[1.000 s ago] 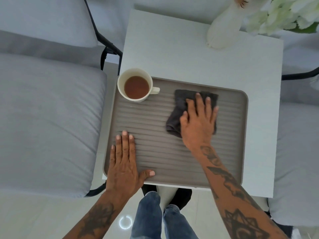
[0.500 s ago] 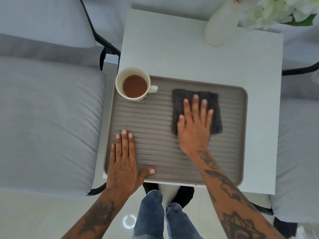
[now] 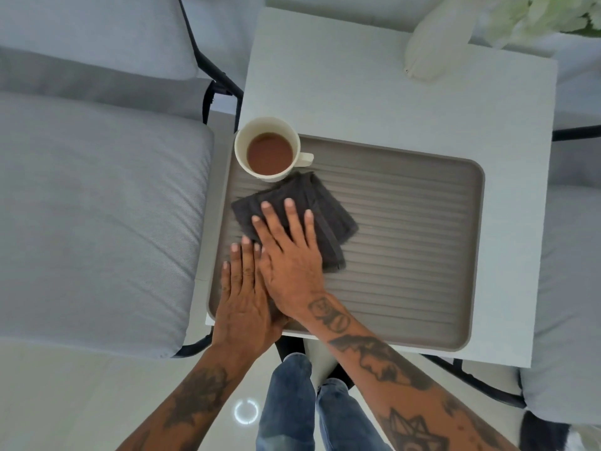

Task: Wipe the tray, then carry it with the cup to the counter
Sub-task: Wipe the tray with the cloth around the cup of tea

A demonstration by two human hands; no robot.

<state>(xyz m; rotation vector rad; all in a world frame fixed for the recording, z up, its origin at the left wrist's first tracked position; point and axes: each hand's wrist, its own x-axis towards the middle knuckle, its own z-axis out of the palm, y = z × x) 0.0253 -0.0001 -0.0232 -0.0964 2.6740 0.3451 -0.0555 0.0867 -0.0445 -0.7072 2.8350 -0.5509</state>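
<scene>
A grey ribbed tray [image 3: 406, 255] lies on a small white table [image 3: 374, 99]. A cream cup [image 3: 268, 148] of brown drink stands on the tray's far left corner, handle pointing right. A dark grey cloth [image 3: 325, 213] lies just below the cup, nearly touching it. My right hand [image 3: 289, 255] presses flat on the cloth with fingers spread. My left hand [image 3: 242, 304] lies flat on the tray's near left corner, fingers together, its right side overlapped by my right hand.
Grey cushioned chairs stand on the left [image 3: 97, 206] and right [image 3: 572, 288] of the table. A white vase [image 3: 435, 40] with pale flowers sits at the table's far edge. My legs in blue jeans [image 3: 305, 408] are below the table's near edge.
My right hand has slid the cloth from the tray's middle to the left, up against the cup and my left hand. The left hand has stayed flat on the near left corner.
</scene>
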